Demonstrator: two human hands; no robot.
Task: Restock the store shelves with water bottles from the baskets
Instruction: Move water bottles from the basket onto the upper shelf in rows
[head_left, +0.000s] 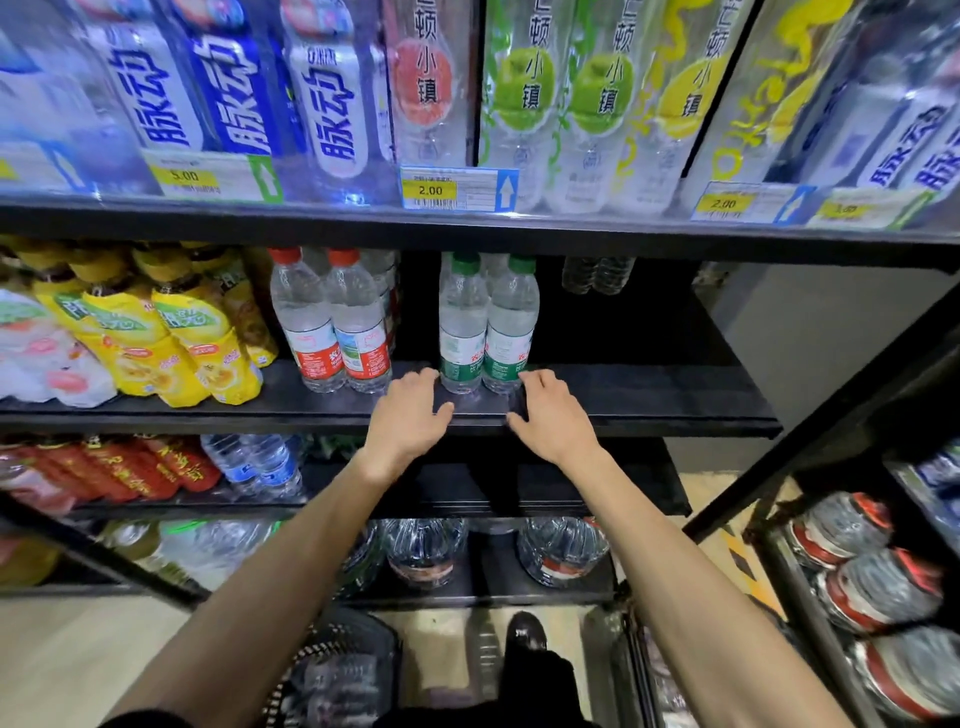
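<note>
Two green-capped water bottles (485, 332) stand upright side by side near the front of the middle black shelf (649, 395). My left hand (410, 415) hovers just left of their bases, fingers relaxed and slightly bent, holding nothing. My right hand (550, 415) sits just right of them, fingers loosely curved near the right bottle's base, also empty. Two red-capped water bottles (332, 322) stand to the left. A dark basket (337, 670) with bottles lies on the floor below, blurred.
Yellow drink pouches (171, 332) fill the shelf's left part; to the right of the green bottles it is bare. Tall drink bottles and price tags (457, 189) line the upper shelf. Lower shelves hold small bottles (260, 462) and large jugs (561, 551). Another rack (872, 571) stands right.
</note>
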